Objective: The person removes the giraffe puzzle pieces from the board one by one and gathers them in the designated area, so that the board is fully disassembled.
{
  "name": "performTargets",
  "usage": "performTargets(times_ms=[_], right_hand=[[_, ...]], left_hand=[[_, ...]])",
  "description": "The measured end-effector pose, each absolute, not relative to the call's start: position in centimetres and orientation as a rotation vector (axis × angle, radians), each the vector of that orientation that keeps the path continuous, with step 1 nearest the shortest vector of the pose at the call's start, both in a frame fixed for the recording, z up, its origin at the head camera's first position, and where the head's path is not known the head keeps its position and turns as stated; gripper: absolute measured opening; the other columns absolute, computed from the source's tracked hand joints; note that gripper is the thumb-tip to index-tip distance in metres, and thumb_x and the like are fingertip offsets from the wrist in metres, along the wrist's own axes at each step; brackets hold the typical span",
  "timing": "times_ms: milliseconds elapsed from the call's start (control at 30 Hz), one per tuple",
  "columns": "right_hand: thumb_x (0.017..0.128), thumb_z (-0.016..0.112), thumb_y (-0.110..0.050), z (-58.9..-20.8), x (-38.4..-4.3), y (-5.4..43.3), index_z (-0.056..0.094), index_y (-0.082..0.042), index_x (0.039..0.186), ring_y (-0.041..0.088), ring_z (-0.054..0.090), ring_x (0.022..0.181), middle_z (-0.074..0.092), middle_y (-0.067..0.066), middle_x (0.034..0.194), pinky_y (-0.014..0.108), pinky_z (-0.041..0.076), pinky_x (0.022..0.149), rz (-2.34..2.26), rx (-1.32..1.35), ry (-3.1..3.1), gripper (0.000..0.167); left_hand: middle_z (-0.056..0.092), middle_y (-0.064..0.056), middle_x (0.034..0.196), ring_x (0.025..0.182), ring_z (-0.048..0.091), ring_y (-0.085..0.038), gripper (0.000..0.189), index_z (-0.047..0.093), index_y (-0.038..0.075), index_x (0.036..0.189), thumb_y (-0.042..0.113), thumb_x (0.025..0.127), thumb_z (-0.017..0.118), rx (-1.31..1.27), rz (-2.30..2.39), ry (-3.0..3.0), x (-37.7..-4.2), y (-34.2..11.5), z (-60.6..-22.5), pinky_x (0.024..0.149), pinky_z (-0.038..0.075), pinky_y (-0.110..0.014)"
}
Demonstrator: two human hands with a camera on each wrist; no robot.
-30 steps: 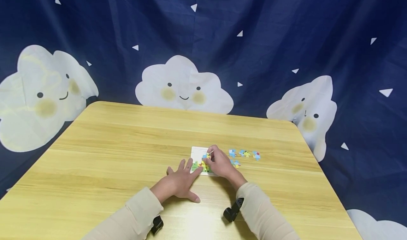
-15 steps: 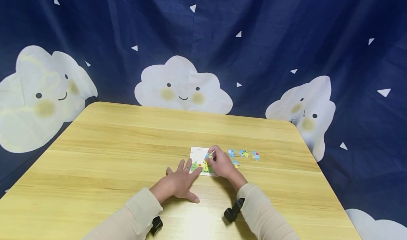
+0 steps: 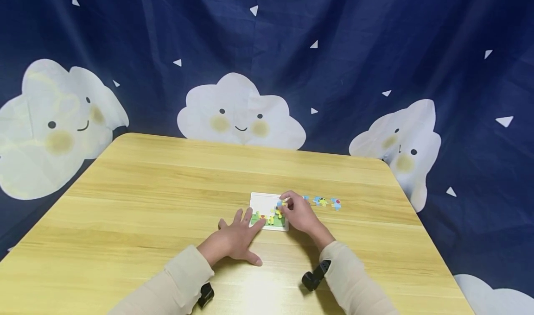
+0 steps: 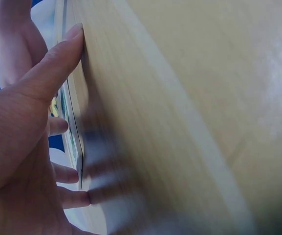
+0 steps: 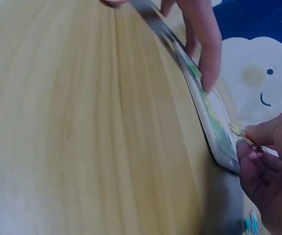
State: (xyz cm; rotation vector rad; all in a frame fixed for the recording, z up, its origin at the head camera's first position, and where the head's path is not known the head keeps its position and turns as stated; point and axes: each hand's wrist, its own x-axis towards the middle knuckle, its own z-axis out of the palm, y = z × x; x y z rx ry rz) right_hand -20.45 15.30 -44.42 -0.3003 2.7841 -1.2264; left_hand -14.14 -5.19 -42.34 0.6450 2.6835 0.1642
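Note:
A white puzzle tray (image 3: 262, 200) lies mid-table in the head view, with green and yellow pieces (image 3: 267, 220) along its near side. My left hand (image 3: 237, 242) is spread flat, its fingertips on the tray's near left part. In the left wrist view the tray's thin edge (image 4: 74, 132) shows beyond those fingers. Between thumb and fingers, my right hand (image 3: 301, 214) pinches a small jigsaw piece (image 5: 242, 135) over the tray's right side. The right wrist view shows that piece tilted, close above the tray surface; its face is mostly hidden by the fingertips.
Right of the tray lie loose jigsaw pieces in blue and yellow (image 3: 321, 201), another with a red spot (image 3: 336, 204), and one partly behind my right hand (image 3: 306, 198). A black wrist camera (image 3: 315, 275) hangs at my right cuff. A cloud-print curtain (image 3: 333, 74) stands behind the table.
My right hand has shifted right with the pinched piece, from over the tray's middle to its right side, uncovering more of the tray. The left hand has stayed in place.

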Motion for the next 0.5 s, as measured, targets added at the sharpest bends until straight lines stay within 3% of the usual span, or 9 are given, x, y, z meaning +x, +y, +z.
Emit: performTargets(times_ms=[500], right_hand=[[0.089,0.064,-0.011,-43.4,-20.8,20.7,0.058,-0.001,0.118,0.015,0.056,0.068,0.061,0.009,0.081,0.027,0.045,0.056,-1.282,-0.181,2.824,0.031]], left_hand=[[0.016,-0.018,0.156,0.140,0.019,-0.042,0.103,0.025,0.026,0.150,0.070,0.066,0.068,0.645,0.159,2.681,-14.2,-5.0,-42.1,0.090,0.030,-0.071]])
